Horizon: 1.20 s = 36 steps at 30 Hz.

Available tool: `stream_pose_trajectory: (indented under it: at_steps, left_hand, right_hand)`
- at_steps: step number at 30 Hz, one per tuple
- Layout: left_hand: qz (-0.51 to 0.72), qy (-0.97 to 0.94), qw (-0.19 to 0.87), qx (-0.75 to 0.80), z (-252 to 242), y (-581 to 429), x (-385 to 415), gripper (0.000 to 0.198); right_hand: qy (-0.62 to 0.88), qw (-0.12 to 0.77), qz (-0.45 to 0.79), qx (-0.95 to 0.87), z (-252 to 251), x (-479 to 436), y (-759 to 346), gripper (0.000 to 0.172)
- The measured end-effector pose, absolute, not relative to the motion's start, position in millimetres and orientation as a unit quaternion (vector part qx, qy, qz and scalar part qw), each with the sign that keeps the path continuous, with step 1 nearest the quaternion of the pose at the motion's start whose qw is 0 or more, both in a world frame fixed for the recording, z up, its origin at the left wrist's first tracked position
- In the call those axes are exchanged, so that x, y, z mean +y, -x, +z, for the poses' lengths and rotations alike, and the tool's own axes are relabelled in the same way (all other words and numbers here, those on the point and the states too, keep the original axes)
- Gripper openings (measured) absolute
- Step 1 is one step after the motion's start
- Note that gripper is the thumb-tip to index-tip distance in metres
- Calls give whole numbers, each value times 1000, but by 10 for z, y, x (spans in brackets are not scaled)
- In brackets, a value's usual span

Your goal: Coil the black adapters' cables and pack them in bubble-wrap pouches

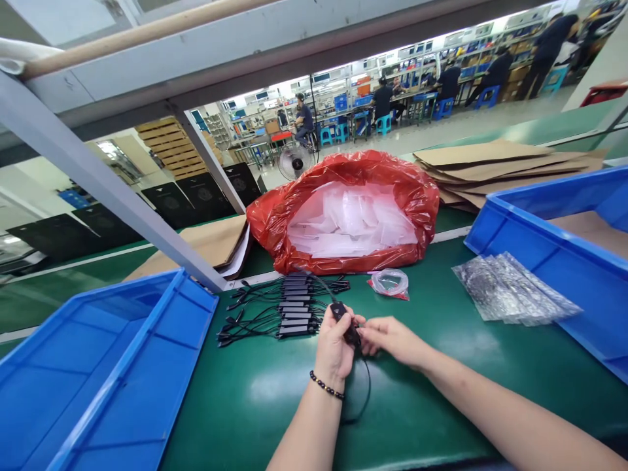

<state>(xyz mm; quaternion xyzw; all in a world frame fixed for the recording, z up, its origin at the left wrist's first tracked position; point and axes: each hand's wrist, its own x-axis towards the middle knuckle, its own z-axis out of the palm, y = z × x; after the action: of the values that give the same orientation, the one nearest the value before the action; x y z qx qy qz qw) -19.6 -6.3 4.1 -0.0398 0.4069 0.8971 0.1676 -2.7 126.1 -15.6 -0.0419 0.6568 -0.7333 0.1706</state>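
Note:
My left hand (335, 343) is closed around a small black box-shaped device with a cable (345, 320), its thumb lying on top. One cable runs up from the device toward the red bag, and another loops down onto the green table. My right hand (387, 337) pinches at the device's lower end, where a cable comes out; the exact part between its fingertips is hidden. Just left of my hands lies a row of similar black cabled devices (297, 304), stacked side by side with their cables pointing left.
A red plastic bag (267, 219) full of white translucent sleeves (343, 219) stands behind. Near it lies a clear coiled tube-like bundle (390, 282). Blue bins (181, 327) (540, 242) flank the green table (255, 405). Silvery bags (513, 288) and cardboard sheets (490, 157) are at right.

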Motion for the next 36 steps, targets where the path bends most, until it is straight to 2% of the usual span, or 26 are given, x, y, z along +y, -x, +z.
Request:
stream_pose_trajectory:
  at_steps: [3, 6, 8, 12, 15, 17, 20, 23, 26, 30, 36]
  left_hand:
    - [900, 61, 110, 418, 50, 218, -69, 37]
    - [900, 63, 98, 420, 32, 214, -52, 40]
    - [895, 60, 82, 434, 12, 213, -43, 38]
    - [862, 42, 87, 498, -24, 212, -40, 33]
    - [815, 25, 154, 558, -44, 179, -20, 35]
    - [785, 2, 201, 586, -62, 144, 8, 37]
    - [759, -29, 247, 602, -105, 104, 55, 37]
    - [745, -30, 236, 623, -152, 93, 93, 34]
    - [745, -26, 199, 636, -178, 94, 119, 33]
    - [757, -37, 183, 626, -190, 93, 122, 36]
    - [792, -64, 218, 566, -167, 81, 96, 33]
  right_hand:
    - [76, 227, -663, 709, -208, 1057, -108, 39]
    - [84, 207, -603, 766, -229, 997, -171, 40]
    - [134, 135, -512, 838, -226, 1036, -172, 36]
    - [253, -85, -293, 918, -216, 1251, -104, 30]
    - [257, -180, -209, 926, -200, 1468, -16, 34]
    - [239, -223, -199, 924, -175, 1584, 35, 34]
    - [217, -253, -248, 910, -130, 1650, 68, 32]
    - [158, -230, -348, 895, -101, 1602, 54, 31]
    - [99, -110, -505, 850, -90, 1533, 42, 35]
    - [20, 54, -707, 705, -92, 1501, 71, 41]
    - [-12, 118, -821, 559, -133, 1460, 90, 29]
